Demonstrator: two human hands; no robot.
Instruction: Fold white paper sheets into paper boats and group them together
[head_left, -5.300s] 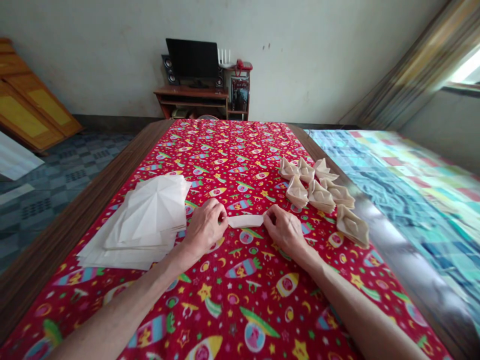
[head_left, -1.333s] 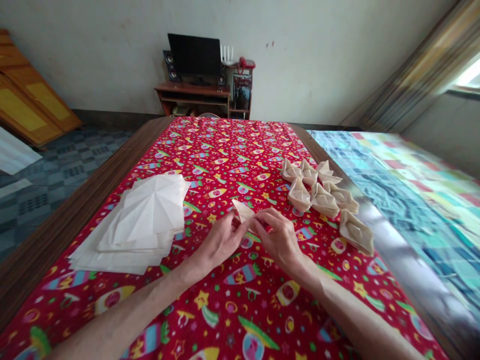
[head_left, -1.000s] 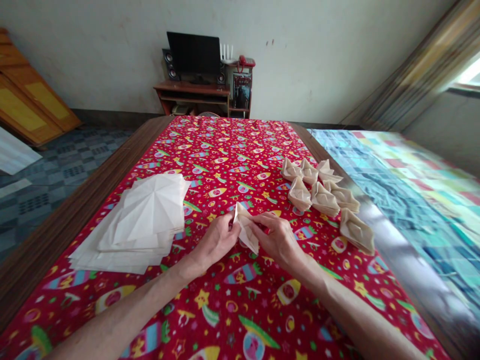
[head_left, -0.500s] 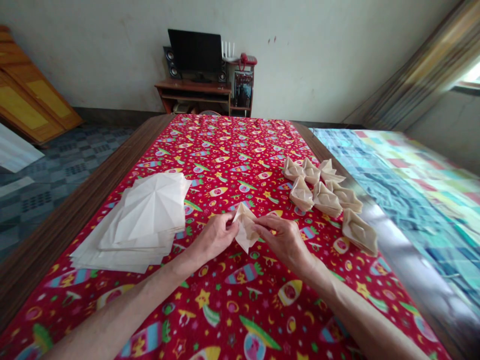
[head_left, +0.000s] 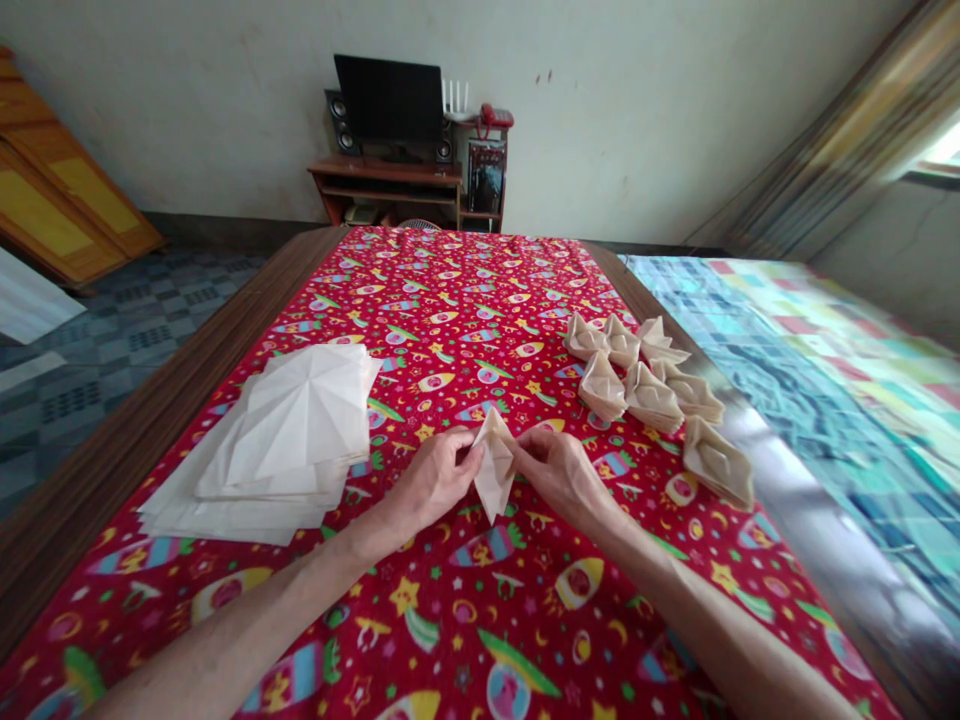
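A single piece of folded paper [head_left: 493, 478], off-white with a slightly tan cast on its upper part, is creased into a narrow diamond. One sharp tip points away from the person and the other, longer and tapering, points back toward them. Its lower face is pale and fairly flat; the upper part shows overlapping flaps and fold lines, with a shaded right edge. It is pinched at its sides between the left hand [head_left: 441, 474] and the right hand [head_left: 561, 474], over the red patterned tablecloth [head_left: 469, 655]; whether it touches the cloth is unclear.
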